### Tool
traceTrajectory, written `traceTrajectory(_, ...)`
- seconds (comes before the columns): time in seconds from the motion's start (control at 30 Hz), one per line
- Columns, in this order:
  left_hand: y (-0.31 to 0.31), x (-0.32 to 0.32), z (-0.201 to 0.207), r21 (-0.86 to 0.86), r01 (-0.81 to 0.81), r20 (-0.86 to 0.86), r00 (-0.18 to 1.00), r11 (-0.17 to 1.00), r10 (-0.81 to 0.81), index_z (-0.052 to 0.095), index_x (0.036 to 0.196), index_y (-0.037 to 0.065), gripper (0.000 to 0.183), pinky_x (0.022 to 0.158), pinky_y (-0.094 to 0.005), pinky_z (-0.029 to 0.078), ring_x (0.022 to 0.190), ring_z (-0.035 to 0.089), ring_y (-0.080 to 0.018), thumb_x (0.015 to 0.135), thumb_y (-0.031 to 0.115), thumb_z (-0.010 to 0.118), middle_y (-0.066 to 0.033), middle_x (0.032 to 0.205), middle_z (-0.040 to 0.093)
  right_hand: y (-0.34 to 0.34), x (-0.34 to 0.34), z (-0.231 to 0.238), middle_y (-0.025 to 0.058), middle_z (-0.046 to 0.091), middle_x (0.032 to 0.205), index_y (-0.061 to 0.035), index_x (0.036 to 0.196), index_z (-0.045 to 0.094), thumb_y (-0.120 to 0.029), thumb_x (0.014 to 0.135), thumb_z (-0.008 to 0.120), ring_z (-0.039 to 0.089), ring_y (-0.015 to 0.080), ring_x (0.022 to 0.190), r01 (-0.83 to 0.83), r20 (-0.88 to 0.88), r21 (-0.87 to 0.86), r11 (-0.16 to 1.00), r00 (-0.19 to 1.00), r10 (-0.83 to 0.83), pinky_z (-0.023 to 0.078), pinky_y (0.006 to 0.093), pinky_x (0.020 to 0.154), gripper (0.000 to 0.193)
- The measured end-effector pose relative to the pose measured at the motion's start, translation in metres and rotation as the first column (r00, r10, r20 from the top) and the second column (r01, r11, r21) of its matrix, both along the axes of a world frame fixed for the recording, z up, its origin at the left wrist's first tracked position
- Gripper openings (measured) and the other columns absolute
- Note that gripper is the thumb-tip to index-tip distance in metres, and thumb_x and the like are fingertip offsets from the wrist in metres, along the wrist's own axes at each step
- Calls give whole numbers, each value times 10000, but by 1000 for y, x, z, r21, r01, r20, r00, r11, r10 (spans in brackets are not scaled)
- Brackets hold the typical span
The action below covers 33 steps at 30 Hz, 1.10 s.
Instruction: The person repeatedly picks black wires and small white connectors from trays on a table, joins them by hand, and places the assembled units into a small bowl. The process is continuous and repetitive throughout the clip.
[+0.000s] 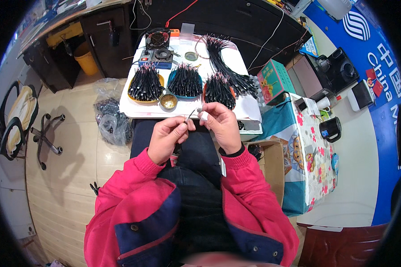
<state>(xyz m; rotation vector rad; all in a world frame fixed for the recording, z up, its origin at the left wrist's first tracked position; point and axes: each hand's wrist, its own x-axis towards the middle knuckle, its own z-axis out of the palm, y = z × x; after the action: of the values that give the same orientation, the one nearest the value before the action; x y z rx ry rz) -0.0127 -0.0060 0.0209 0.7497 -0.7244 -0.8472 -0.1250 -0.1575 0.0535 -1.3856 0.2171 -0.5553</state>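
Just past the near edge of the white table (140,113), my left hand (168,135) pinches a short, thin black wire (192,114) between thumb and fingers. My right hand (223,128) is closed at the wire's other end, fingertips pressed together, with something white around a fingertip. The wire's tips are too small to make out. Beyond my hands are three heaps of black wires with pinkish ends: a left heap (145,85) in a yellow tray, a middle heap (185,82) in a blue one, and a right heap (219,92) in an orange-red one.
A small metal bowl (169,102) with amber content stands at the near edge. Behind the heaps are a blue device (156,61), a black fan (157,39) and a long wire bundle (223,62). Plastic bags (112,127) lie left; a cardboard box (274,171) stands right.
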Motion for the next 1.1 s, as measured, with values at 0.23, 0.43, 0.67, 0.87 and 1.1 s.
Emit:
traceTrajectory(0.23, -3, -2, -5, 86, -57, -31, 998, 995, 60, 642, 1048, -40, 175, 592, -204, 427, 707, 577, -88, 986, 82, 532, -74, 952, 663, 7, 3, 1, 25, 645, 881, 24, 984, 631, -45, 912, 648, 603, 63, 759, 61, 40, -124, 990, 998, -56, 486, 209, 676, 101)
traceTrajectory(0.43, -3, -3, -1, 162, -83, -20, 996, 983, 88, 642, 1127, -40, 236, 551, -191, 427, 617, 578, -92, 993, 122, 536, -105, 925, 700, 9, 4, -5, 25, 651, 893, 26, 995, 640, -39, 901, 655, 609, 68, 771, 2, -29, -179, 984, 1000, -7, 483, 205, 681, 116)
traceTrajectory(0.67, 0, -1, 0, 139, -1, -135, 991, 990, 20, 650, 1055, -42, 185, 505, -172, 333, 561, 452, -44, 982, 95, 549, -69, 784, 651, 14, 9, -18, 37, 645, 891, 23, 982, 625, -35, 917, 634, 621, 96, 801, 15, 53, -182, 983, 999, -6, 500, 227, 735, 88)
traceTrajectory(0.87, 1, -3, -3, 148, 32, -170, 985, 988, -7, 650, 1039, -43, 168, 495, -170, 296, 556, 412, -29, 975, 81, 556, -52, 749, 624, 22, 7, -33, 45, 651, 923, -5, 991, 593, -67, 916, 654, 614, 109, 865, -96, 121, 298, 950, 991, 62, 487, 249, 814, 115)
traceTrajectory(1.1, 1, -6, -3, 167, 23, -146, 989, 986, 2, 650, 1044, -44, 166, 501, -172, 306, 558, 417, -34, 973, 73, 555, -58, 760, 631, 21, 0, -25, 68, 655, 962, 15, 1018, 593, -43, 882, 689, 637, 129, 845, 28, 52, 68, 997, 998, -32, 512, 264, 800, 176)
